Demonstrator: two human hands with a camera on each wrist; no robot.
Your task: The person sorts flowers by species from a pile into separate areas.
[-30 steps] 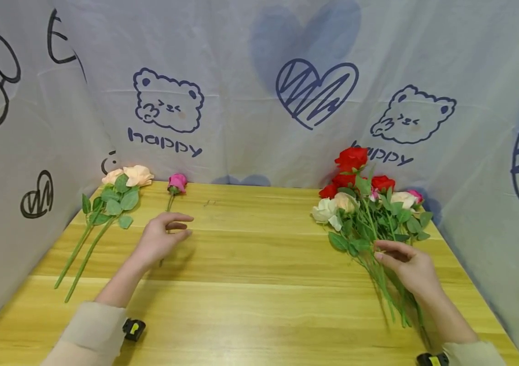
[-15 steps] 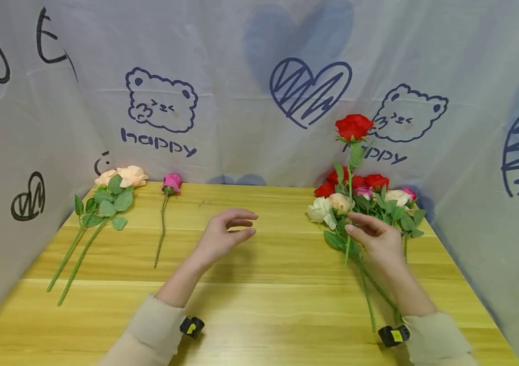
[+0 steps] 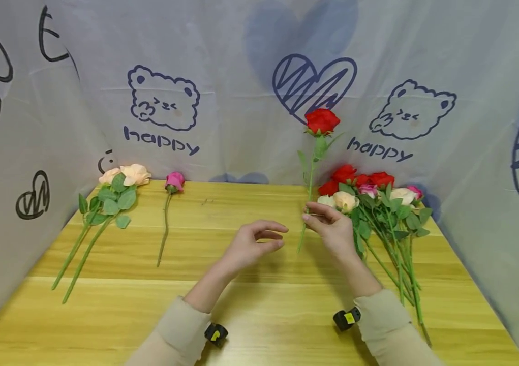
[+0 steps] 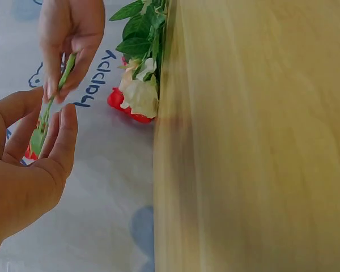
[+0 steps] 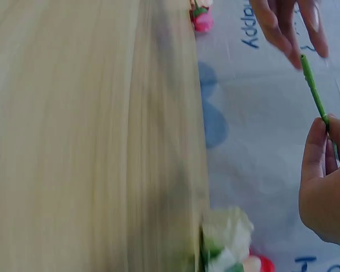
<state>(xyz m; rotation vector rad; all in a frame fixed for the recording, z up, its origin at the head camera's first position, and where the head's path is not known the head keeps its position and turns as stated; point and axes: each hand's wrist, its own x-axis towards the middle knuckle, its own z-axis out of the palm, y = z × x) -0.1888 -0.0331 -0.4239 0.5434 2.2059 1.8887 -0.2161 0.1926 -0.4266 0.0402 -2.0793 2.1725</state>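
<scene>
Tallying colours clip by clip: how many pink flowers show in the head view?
3: a lone flower at left on the table, a middle flower amid the right-hand pile, and an end flower at its right edge. The pile may hide more.

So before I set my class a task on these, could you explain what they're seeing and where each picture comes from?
No machine is at work here: a person works bare-handed. One picture comes from a camera on the head, looking forward and down; the others come from small black cameras at the wrists, so the table appears sideways. On it lie two peach roses, a pink rose and a mixed pile of roses. The right hand pinches a red rose by its stem; the left hand is close by, holding nothing.
</scene>
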